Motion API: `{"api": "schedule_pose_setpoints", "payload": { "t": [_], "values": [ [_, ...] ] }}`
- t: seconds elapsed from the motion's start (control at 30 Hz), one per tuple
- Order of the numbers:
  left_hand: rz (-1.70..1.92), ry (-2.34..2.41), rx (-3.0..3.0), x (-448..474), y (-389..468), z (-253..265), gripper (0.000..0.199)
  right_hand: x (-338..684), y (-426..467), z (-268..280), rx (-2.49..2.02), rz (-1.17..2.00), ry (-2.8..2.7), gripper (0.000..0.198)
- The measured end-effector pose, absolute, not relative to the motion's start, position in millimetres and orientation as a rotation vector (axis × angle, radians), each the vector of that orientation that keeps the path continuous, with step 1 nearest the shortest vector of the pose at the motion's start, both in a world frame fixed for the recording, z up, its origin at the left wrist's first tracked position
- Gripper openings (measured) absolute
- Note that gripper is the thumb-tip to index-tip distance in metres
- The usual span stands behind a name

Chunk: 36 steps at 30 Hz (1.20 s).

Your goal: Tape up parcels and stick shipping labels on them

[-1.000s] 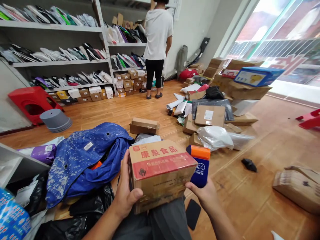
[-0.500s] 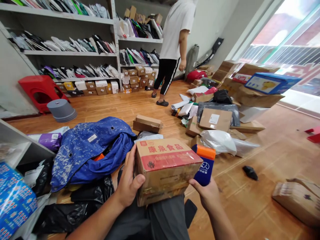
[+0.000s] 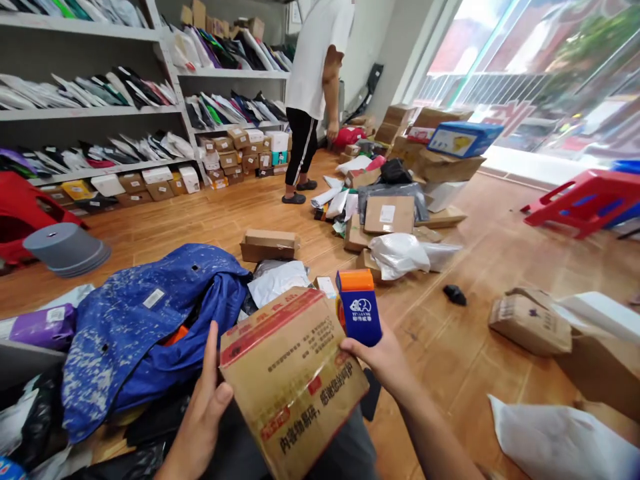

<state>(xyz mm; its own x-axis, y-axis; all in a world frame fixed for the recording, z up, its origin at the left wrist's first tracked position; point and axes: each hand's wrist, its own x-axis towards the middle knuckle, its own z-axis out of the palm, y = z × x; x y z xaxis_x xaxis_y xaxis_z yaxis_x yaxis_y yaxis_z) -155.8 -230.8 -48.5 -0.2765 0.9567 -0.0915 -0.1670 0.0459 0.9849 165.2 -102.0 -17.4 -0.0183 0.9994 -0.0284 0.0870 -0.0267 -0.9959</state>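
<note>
A tan cardboard box (image 3: 295, 380) with a red band and printed Chinese text is tilted above my lap, its printed side facing me. My left hand (image 3: 200, 407) grips its left side, thumb toward me and fingers stretched along the edge. My right hand (image 3: 380, 363) is wrapped round a blue-and-orange handheld device (image 3: 361, 313) with a white elephant logo; its exact kind is unclear. The right thumb also presses on the box's right edge, and the other right fingers are mostly hidden. A dark flat object (image 3: 371, 395) lies beside my right leg.
A blue cloth bag (image 3: 150, 333) is heaped at the left, near a grey stool (image 3: 67, 247). Parcels (image 3: 389, 215) are piled ahead. A person in a white shirt (image 3: 317, 60) stands by the loaded shelves (image 3: 90, 115). Red stools (image 3: 585, 200) and opened boxes (image 3: 530, 323) are at the right.
The box has tipped, so its printed side now faces me and its red-banded face has turned away. The device has moved left with my right hand. The view has turned right.
</note>
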Motion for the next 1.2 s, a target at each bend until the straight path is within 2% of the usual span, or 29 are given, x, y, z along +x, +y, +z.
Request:
{"api": "schedule_pose_setpoints", "payload": {
  "t": [0.13, 0.3, 0.43, 0.57, 0.7, 0.9, 1.0, 1.1, 1.2],
  "values": [
    [1.291, 1.266, 0.89, -180.0, -239.9, -58.7, 0.08, 148.8, -99.6, -8.1, -1.226, 1.259, -1.362, 0.07],
    [1.385, 1.188, 0.648, -179.2, -245.9, -77.5, 0.095, 136.2, -117.0, -17.9, -1.16, 1.398, -1.413, 0.076],
    [1.494, 1.298, 0.559, -160.8, -244.1, -57.0, 0.101, 142.5, -136.1, -33.8, -1.126, 1.475, -1.264, 0.093],
    [1.479, 1.349, 0.643, -162.2, -241.8, -28.4, 0.103, 151.7, -153.7, -31.8, -1.198, 1.458, -1.158, 0.099],
    [1.487, 1.32, 0.654, -180.9, -223.3, -31.9, 0.106, 149.4, -154.1, -15.0, -1.143, 1.446, -1.094, 0.112],
    [1.39, 1.126, 0.405, -172.2, -174.3, -48.0, 0.117, 141.9, -157.8, 4.4, -1.075, 1.403, -1.196, 0.103],
    [1.434, 1.055, 0.373, -172.2, -164.2, -57.6, 0.11, 143.5, -165.1, 3.4, -1.052, 1.387, -1.251, 0.094],
    [1.482, 0.951, 0.393, -182.0, -162.6, -70.3, 0.1, 149.1, -165.5, 0.8, -1.0, 1.395, -1.144, 0.097],
    [1.479, 0.926, 0.272, -193.3, -164.4, -80.6, 0.078, 158.5, -159.9, -2.4, -1.007, 1.43, -1.056, 0.094]
  ]
}}
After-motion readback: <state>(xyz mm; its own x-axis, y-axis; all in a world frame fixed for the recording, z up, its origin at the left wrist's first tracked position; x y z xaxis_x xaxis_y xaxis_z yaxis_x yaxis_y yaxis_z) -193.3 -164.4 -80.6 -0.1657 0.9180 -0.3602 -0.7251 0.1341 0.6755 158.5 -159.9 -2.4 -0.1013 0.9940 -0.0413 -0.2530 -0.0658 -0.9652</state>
